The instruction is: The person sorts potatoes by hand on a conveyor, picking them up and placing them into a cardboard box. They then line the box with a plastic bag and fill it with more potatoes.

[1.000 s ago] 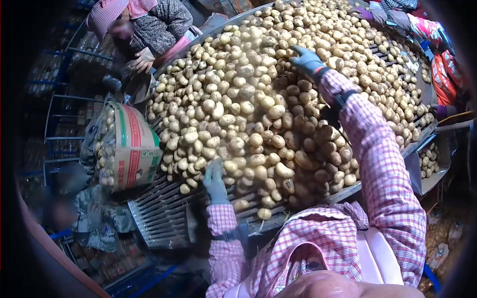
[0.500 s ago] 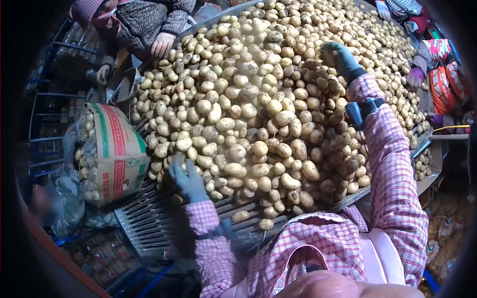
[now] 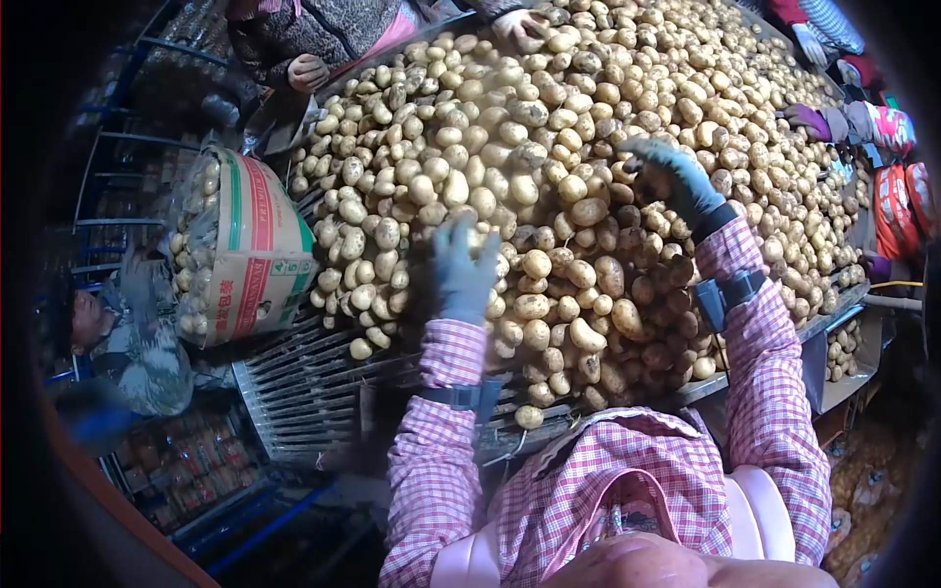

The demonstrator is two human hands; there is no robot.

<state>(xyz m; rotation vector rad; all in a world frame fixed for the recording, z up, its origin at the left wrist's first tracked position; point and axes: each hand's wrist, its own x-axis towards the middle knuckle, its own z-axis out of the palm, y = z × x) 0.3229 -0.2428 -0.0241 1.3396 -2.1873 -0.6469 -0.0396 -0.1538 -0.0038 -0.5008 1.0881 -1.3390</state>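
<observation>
A large heap of potatoes fills the sorting table. My left hand, in a grey-blue glove, is over the near left part of the heap, slightly blurred, its fingers spread and nothing visible in them. Farther right, my right hand wears a similar glove. Its fingers are apart and bent over the potatoes, with a dark gap under the palm. Metal slats show at the heap's near left edge. One potato lies by itself near the front edge.
At the left stands a printed bag of potatoes. A co-worker reaches in at the top left, others at the top right, where a purple-gloved hand touches the heap. Another person is at the lower left.
My left hand has moved right and farther over the heap. My right hand has shifted slightly down. The top-left co-worker has moved right, and the view has shifted a little.
</observation>
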